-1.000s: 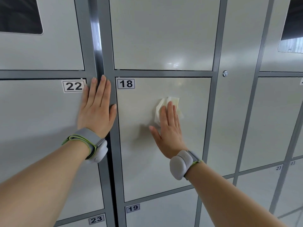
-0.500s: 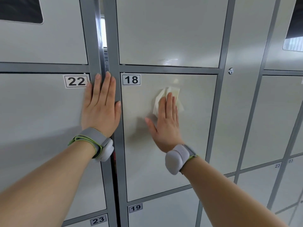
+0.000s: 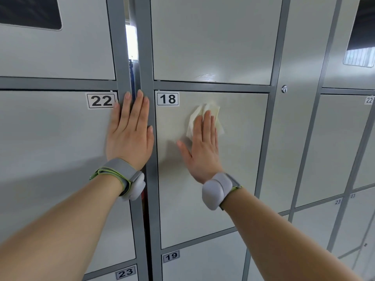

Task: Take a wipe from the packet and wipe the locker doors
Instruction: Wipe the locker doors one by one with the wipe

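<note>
My right hand point(image 3: 203, 142) lies flat, fingers together, pressing a crumpled white wipe point(image 3: 214, 110) against the pale grey locker door numbered 18 point(image 3: 239, 169). The wipe sticks out above and beside my fingertips in the door's upper middle. My left hand point(image 3: 129, 132) rests flat and empty with its fingers spread over the grey frame posts, between door 18 and the door numbered 22 point(image 3: 50, 149). The wipe packet is out of view.
More grey locker doors surround these: door 19 point(image 3: 203, 264) below, door 23 point(image 3: 125, 272) at lower left, another bank to the right. A keyhole point(image 3: 284, 89) sits in the narrow panel right of door 18. A dark gap runs between the two frame posts.
The view has shifted a little, so the doors sit further right in the frame. My right hand with the wipe has moved slightly up door 18. My left hand stays planted.
</note>
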`<state>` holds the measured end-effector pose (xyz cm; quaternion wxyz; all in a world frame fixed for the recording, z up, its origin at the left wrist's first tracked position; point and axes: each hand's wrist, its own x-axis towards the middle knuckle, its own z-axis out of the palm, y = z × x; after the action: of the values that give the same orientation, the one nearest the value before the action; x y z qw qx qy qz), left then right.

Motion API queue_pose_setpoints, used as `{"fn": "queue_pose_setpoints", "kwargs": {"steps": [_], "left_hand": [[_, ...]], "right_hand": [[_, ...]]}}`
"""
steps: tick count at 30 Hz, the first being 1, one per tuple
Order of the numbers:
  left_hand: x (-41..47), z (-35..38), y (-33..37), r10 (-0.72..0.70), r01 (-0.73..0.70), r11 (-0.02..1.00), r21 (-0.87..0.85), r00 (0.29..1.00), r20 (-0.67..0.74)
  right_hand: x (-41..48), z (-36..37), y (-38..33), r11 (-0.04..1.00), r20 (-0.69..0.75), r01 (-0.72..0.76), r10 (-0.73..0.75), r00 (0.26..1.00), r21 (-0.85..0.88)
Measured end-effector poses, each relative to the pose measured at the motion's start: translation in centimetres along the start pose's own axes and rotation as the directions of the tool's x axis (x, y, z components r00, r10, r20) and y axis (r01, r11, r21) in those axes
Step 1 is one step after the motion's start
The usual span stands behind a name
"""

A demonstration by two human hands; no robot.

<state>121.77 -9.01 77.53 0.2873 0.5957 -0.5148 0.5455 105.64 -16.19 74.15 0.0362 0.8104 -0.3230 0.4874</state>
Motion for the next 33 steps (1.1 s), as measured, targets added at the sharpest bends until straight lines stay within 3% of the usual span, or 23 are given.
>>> {"fn": "queue_pose_setpoints", "kwargs": {"steps": [6,14,20,24,30,33], "left_hand": [[0.0,-0.1,-0.1,0.005,-0.005,1.0,-0.011,1.0,-0.001],[0.0,-0.8,-0.4,0.019,-0.018,0.998,-0.056,1.0,0.021],[0.1,-1.9,-0.9,0.068,-0.063,0.995,-0.082,0.996,0.052],[-0.6,-2.3,-1.9,-0.015,0.018,0.998,-0.065,0.999,0.043],[-1.6,-2.0,-3.3,-0.038,0.041,0.998,-0.038,0.997,0.07],[-1.7,-1.9,-3.4,-0.026,0.027,0.999,-0.018,0.997,0.075]], "right_hand": [[-1.9,0.2,-0.1,1.0,0.113,0.005,-0.006,0.994,0.013],[0.2,-0.9,-1.0,1.0,0.06,0.002,-0.004,0.998,0.026],[-2.8,-0.1,-0.6,0.998,0.198,-0.048,0.052,0.979,-0.028],[-1.2,-0.9,-2.4,0.993,0.196,-0.11,0.102,0.975,0.031],[-0.3,-0.8,-3.1,0.999,0.112,-0.035,0.031,0.993,0.029],[-2.1,-0.2,-2.2,1.0,0.176,0.002,0.002,0.984,-0.02]]}}
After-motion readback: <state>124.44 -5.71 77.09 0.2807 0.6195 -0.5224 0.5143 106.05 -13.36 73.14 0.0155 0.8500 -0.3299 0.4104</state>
